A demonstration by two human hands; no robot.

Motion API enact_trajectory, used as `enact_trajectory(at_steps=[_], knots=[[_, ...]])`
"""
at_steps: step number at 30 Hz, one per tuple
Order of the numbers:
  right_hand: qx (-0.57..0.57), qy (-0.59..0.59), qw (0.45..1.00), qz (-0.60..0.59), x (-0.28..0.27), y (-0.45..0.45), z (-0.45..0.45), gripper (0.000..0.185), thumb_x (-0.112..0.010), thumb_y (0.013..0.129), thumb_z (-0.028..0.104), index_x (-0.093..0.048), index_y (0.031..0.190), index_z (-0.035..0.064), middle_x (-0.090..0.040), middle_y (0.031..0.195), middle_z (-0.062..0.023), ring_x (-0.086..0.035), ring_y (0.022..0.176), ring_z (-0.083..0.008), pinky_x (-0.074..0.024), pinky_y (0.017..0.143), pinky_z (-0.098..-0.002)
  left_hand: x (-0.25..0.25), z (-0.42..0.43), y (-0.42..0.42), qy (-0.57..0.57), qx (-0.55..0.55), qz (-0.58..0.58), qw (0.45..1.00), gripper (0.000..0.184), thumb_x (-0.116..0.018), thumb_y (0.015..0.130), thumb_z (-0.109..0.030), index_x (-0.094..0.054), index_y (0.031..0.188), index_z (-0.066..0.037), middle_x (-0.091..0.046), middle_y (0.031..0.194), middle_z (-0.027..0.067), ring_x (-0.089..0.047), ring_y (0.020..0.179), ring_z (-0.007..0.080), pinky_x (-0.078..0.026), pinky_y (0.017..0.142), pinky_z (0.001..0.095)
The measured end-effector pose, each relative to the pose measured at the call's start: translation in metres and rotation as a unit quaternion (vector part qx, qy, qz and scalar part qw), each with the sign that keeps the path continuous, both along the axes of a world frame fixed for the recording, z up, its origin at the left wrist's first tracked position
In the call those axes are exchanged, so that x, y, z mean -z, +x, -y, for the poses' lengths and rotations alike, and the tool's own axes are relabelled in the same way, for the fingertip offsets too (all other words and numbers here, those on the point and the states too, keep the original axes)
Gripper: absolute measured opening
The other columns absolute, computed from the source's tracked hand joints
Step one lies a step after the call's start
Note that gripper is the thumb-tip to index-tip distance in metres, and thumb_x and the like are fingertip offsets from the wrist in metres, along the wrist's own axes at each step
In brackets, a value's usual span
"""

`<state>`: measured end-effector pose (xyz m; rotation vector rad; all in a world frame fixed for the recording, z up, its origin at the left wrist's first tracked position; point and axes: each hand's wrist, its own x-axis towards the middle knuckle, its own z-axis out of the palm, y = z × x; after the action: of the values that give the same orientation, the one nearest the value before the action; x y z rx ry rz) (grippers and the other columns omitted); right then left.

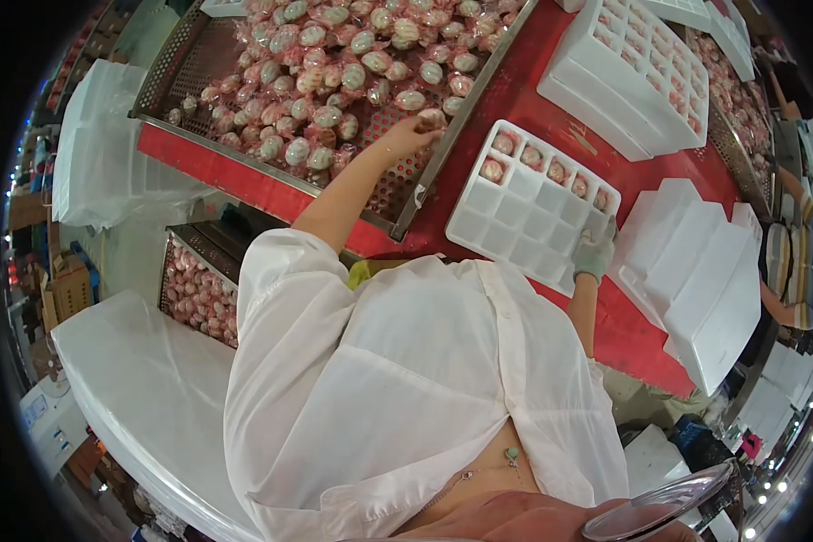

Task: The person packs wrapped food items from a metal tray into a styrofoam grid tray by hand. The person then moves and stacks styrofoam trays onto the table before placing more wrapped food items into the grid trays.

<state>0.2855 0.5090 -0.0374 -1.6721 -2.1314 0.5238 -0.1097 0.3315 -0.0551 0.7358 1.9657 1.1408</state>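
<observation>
My left hand [414,135], bare, is closed at the right side of a perforated metal bin [393,194], with its fingertips round a wrapped ball [432,118]. Many pink-and-white balls [352,76] in clear wrap are heaped in this bin. A white compartment tray [492,226] lies on the red table beside it. Several wrapped balls [556,172] sit in the tray's far compartments; the nearer ones hold nothing. My right hand [594,250], in a pale glove, rests over the tray's right edge with its fingers apart.
Stacked white foam trays [623,86], filled on top, stand at the far right of the red table [533,99]. More white foam pieces [696,271] lie nearer right. A lower crate of wrapped balls [199,294] is at left. Another person's arm [780,307] shows at right.
</observation>
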Motion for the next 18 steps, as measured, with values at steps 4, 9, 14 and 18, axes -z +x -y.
enact_trajectory(at_steps=[4, 9, 14, 18], knots=[[-0.004, 0.083, 0.996, 0.029, 0.002, 0.007, 0.002, 0.056, -0.064, 0.081, 0.012, -0.045, 0.134, 0.0069, -0.046, 0.133, -0.0224, -0.047, 0.121, -0.0372, -0.0388, 0.1, -0.0407, 0.01, -0.008, 0.005, -0.005, 0.069, 0.014, 0.998, 0.035, -0.065, 0.085, -0.017, -0.06, 0.116, -0.001, -0.066, 0.105, 0.0115, -0.063, 0.091, 0.0208, -0.049, 0.08, 0.0333], [-0.056, 0.108, 0.992, -0.03, -0.023, 0.003, 0.008, 0.051, -0.065, 0.079, 0.009, -0.051, 0.128, 0.0054, -0.045, 0.135, -0.0211, -0.043, 0.125, -0.0354, -0.0351, 0.104, -0.0413, 0.0, 0.008, 0.004, 0.061, 0.137, -0.105, 0.983, 0.035, -0.067, 0.081, -0.01, -0.057, 0.114, 0.0, -0.063, 0.093, 0.0078, -0.061, 0.086, 0.0161, -0.05, 0.074, 0.0298], [-0.096, 0.137, 0.984, -0.062, -0.06, -0.015, 0.018, 0.047, -0.064, 0.078, 0.006, -0.055, 0.124, 0.0045, -0.048, 0.132, -0.0198, -0.044, 0.124, -0.0346, -0.0362, 0.103, -0.0408, -0.021, 0.031, 0.005, 0.133, -0.058, 0.162, 0.976, 0.037, -0.069, 0.079, -0.006, -0.055, 0.113, -0.003, -0.06, 0.097, 0.0056, -0.06, 0.087, 0.0134, -0.051, 0.069, 0.0284], [-0.211, 0.128, 0.96, -0.131, -0.069, -0.032, 0.023, 0.047, -0.065, 0.074, 0.004, -0.056, 0.121, 0.0045, -0.05, 0.131, -0.0152, -0.045, 0.123, -0.0348, -0.0367, 0.103, -0.04, -0.063, 0.053, 0.011, 0.223, -0.076, 0.287, 0.928, 0.027, -0.065, 0.085, -0.01, -0.056, 0.109, -0.004, -0.058, 0.099, 0.004, -0.059, 0.082, 0.013, -0.051, 0.069, 0.0273]])
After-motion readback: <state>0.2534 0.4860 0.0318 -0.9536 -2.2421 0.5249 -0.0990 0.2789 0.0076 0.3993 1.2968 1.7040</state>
